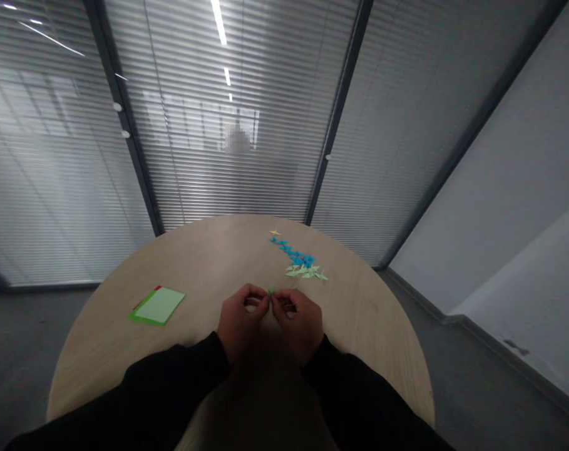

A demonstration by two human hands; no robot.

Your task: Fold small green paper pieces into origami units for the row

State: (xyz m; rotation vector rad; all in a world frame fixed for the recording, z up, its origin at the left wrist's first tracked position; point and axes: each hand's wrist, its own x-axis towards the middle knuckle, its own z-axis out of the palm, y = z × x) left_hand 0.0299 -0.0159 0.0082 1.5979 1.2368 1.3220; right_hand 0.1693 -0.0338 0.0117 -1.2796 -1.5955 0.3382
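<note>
A small green piece (271, 292) is held between the left hand (241, 319) and the right hand (300, 321). It is pinched by the thumb and fingertips of each hand, so both grips are narrow, and it is mostly covered by the fingers, so its full shape cannot be told. Both wrists are covered by soft black sleeves (171, 379), on the near side of the green piece. Just past the green piece and a bit to its right, a bunch of pale green pointy shapes (307, 273) is seen, thin and flat like folded paper. Behind that bunch, farther from the green piece, a crooked line is made by blue pointy shapes (297, 258), packed close at the near end and spread thin at the far end. Past them, almost straight beyond the green piece, a little yellow star (275, 232) is set near the far edge. Well to the left of the green piece, a flat stack of paper (162, 305) is laid, with a pale sheet on top, a bright green border and a bit of red at its far corner. A wide stretch of smooth, light wood is shown between that stack and the green piece, and more wood is seen to the right of the green piece, out to the curved edge of the round table (369, 313).
</note>
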